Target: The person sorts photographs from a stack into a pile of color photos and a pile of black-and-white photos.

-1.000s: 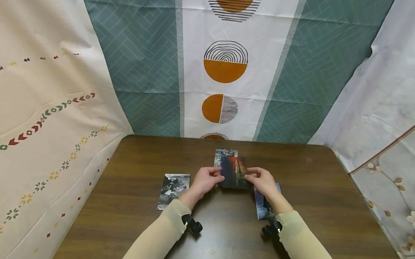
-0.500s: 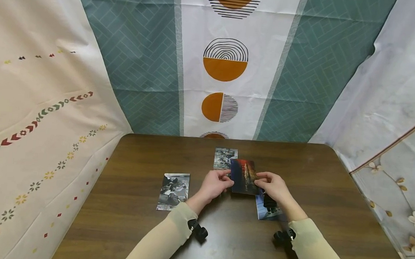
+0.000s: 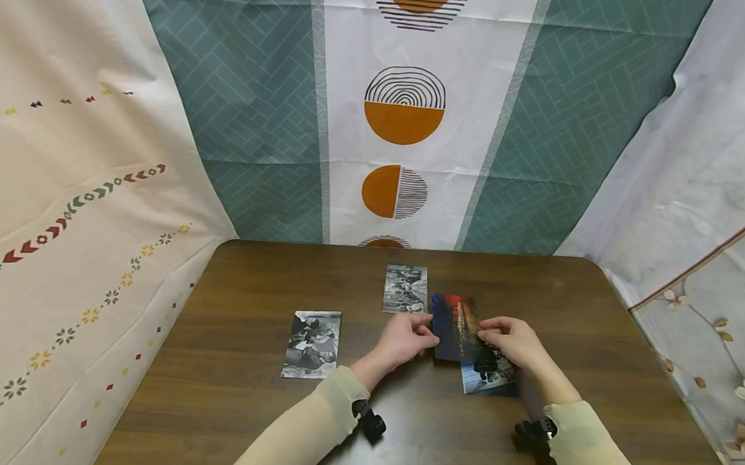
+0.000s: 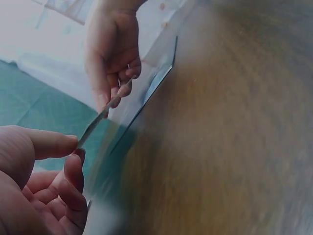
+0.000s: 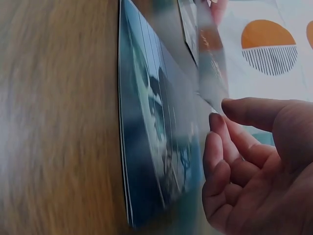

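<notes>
Both hands hold up a dark photo print [image 3: 454, 327] with a red and orange glow, one at each side edge. The left hand [image 3: 404, 337] pinches its left edge between thumb and fingers; the left wrist view shows the print [image 4: 93, 126] edge-on. At the right edge, the right hand [image 3: 515, 342] pinches it the same way. Below the right hand a bluish photo print [image 3: 491, 376] lies on the table, partly covered by the held print. In the right wrist view this bluish print [image 5: 151, 112] seems to be more than one sheet thick.
A black-and-white photo print [image 3: 310, 345] lies on the wooden table [image 3: 225, 395] at the left. Another grey print [image 3: 405, 288] lies near the back edge, beyond the left hand. Fabric hangings [image 3: 264, 110] stand behind and at both sides.
Both hands have carried the dark print to the right and a little nearer, off the grey print at the back and partly over the bluish print.
</notes>
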{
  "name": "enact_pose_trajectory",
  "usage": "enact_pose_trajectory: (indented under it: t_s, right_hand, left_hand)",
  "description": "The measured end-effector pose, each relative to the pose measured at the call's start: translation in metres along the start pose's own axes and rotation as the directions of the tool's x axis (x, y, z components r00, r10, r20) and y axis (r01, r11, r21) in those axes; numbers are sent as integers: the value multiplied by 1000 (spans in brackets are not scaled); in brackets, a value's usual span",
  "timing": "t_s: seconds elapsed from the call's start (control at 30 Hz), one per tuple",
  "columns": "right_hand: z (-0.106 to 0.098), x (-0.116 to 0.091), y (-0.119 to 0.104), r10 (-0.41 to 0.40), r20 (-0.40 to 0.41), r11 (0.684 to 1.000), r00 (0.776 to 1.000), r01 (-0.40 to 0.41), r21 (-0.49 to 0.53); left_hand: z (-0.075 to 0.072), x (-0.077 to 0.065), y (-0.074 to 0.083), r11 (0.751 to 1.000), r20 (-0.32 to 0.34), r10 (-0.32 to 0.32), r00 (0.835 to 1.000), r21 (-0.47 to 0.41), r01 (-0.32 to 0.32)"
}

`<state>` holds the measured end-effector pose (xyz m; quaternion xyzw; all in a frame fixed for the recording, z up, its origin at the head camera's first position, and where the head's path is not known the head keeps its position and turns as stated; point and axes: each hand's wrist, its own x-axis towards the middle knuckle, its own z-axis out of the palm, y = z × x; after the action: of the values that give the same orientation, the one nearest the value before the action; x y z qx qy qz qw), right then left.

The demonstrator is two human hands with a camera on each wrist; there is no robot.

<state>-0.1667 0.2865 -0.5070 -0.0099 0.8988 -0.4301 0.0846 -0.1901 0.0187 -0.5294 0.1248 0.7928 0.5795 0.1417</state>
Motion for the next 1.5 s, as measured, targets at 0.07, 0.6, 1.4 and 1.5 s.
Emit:
enact_pose_trajectory:
  t_s: [0.07,0.6,1.4,1.5]
  right_hand:
    - [-4,-3,1,4,2,1000,1000,-4,-9]
    - [-19,-17,8,43,0,999,999,-43,-6]
    - [-35,-30,25,158,96,987,983,-153,-54]
    - [-36,-32,25,174,109,984,979,-169,-53]
  left_hand:
    - [5,-1,1,1000,6,1,1000,15,-1]
    - [29,-2,8,997,0,-40,999,64,40]
    - [52,-3,15,983,40,-30,999,183,22]
    - [54,-4,16,980,51,-34,998,198,23]
